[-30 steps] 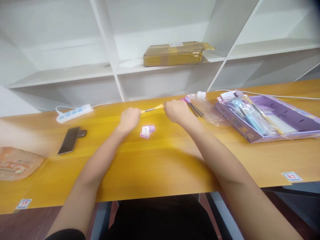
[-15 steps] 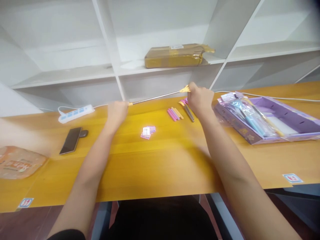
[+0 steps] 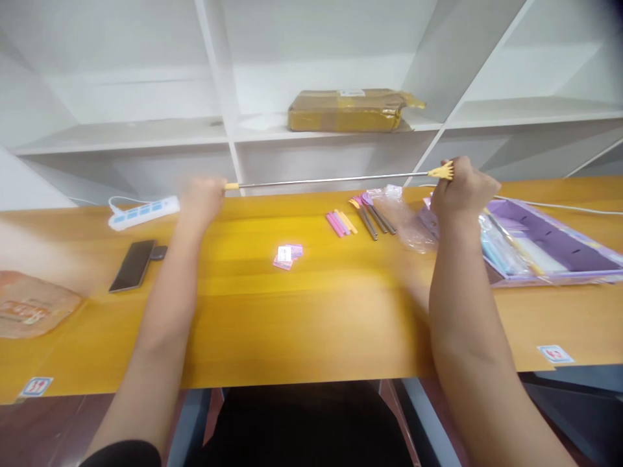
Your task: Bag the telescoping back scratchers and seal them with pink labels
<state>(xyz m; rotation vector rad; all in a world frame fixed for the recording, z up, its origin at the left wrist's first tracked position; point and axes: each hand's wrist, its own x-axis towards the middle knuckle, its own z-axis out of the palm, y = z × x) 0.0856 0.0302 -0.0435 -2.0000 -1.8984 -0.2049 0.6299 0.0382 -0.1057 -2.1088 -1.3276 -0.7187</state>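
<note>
A thin telescopic metal rod (image 3: 335, 179) with a yellow claw-shaped tip stretches level above the wooden desk (image 3: 311, 311). My left hand (image 3: 200, 198) is closed on its yellow handle end. My right hand (image 3: 460, 188) is closed on the claw end, far to the right. Below the rod lie several short pink, yellow and grey sticks (image 3: 360, 220) beside a clear plastic wrapper (image 3: 403, 217). A small pink-and-white packet (image 3: 287, 254) sits mid-desk.
An open purple box (image 3: 549, 243) with wrapped items lies at the right. A phone (image 3: 131, 264) and a white power strip (image 3: 143, 213) lie at the left, an orange packet (image 3: 29, 311) at the far left. A brown parcel (image 3: 350, 110) rests on the white shelf.
My hands have moved far apart, and the rod between them has grown from a short stub to its long extended length. The sticks on the desk are now uncovered.
</note>
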